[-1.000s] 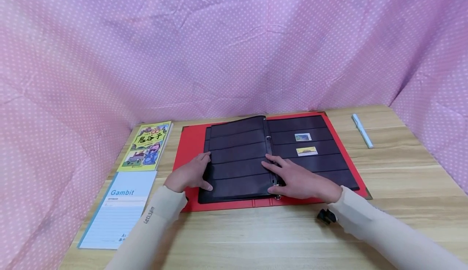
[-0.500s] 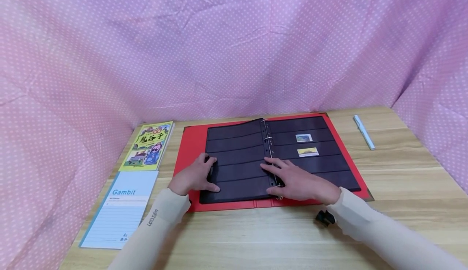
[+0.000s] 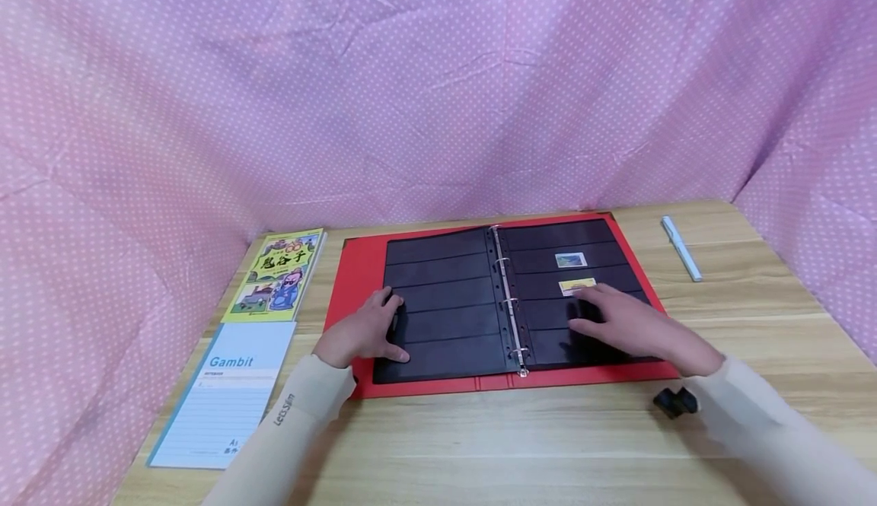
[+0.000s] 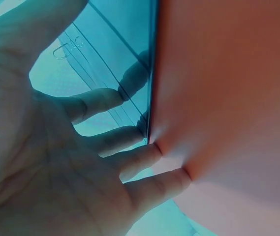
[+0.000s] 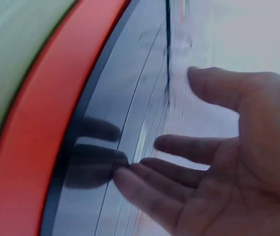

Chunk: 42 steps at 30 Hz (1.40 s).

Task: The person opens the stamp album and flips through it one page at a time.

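A red ring binder (image 3: 356,262) lies spread on the table with black pocket pages on both sides of its metal rings (image 3: 510,300). My left hand (image 3: 363,331) rests at the outer edge of the left page (image 3: 445,304), fingers spread. In the left wrist view, some fingertips touch the black page and others the red cover (image 4: 218,73). Over the lower right page (image 3: 548,346) is my right hand (image 3: 630,327), loosely bent and holding nothing. Its fingers partly cover a yellow stamp (image 3: 572,287); a blue-green stamp (image 3: 570,260) sits in the pocket above.
A yellow illustrated book (image 3: 274,274) and a pale blue notebook (image 3: 226,392) lie left of the binder. A light blue pen (image 3: 680,247) is at the right. Pink dotted cloth (image 3: 438,95) hangs behind the wooden table (image 3: 479,445).
The left page has settled flatter. My right hand has left the ring spine and moved right over the right page, uncovering the lower rings. My left hand stays nearly where it was.
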Available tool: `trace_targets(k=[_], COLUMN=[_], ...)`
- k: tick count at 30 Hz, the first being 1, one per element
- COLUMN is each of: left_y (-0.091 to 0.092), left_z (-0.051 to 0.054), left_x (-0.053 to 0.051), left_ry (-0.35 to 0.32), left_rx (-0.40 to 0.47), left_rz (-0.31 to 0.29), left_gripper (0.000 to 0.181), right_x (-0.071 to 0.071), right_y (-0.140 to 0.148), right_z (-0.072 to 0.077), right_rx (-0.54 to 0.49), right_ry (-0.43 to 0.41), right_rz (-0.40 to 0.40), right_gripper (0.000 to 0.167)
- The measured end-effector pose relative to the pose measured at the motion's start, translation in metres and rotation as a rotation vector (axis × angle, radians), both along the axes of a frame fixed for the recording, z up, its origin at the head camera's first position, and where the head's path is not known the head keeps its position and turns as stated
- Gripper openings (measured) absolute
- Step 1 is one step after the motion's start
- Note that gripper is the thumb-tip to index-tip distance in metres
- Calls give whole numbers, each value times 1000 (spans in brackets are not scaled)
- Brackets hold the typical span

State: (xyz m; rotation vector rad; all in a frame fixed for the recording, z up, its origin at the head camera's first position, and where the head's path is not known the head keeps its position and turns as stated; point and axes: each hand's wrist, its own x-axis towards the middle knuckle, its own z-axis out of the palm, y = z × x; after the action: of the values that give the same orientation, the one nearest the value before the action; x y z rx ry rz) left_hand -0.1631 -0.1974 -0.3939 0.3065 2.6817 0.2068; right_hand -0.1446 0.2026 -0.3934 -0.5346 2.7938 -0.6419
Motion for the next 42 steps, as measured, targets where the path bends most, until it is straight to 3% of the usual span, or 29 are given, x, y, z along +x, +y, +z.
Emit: trace_targets(k=[9, 17, 42], left_y=[0, 0, 4], left_z=[-1, 2, 0], left_x=[0, 1, 1], left_ry=[10, 0, -8], left_rx=[2, 7, -19], left_rz=[-8, 1, -19], left_gripper=[97, 98, 99], right_x=[5, 5, 3], right_y=[58, 51, 46], right_z=[-10, -8, -10], right_rx=[106, 191, 171], right_ry=[57, 76, 63], right_rz=[-66, -70, -71], right_gripper=[74, 75, 73])
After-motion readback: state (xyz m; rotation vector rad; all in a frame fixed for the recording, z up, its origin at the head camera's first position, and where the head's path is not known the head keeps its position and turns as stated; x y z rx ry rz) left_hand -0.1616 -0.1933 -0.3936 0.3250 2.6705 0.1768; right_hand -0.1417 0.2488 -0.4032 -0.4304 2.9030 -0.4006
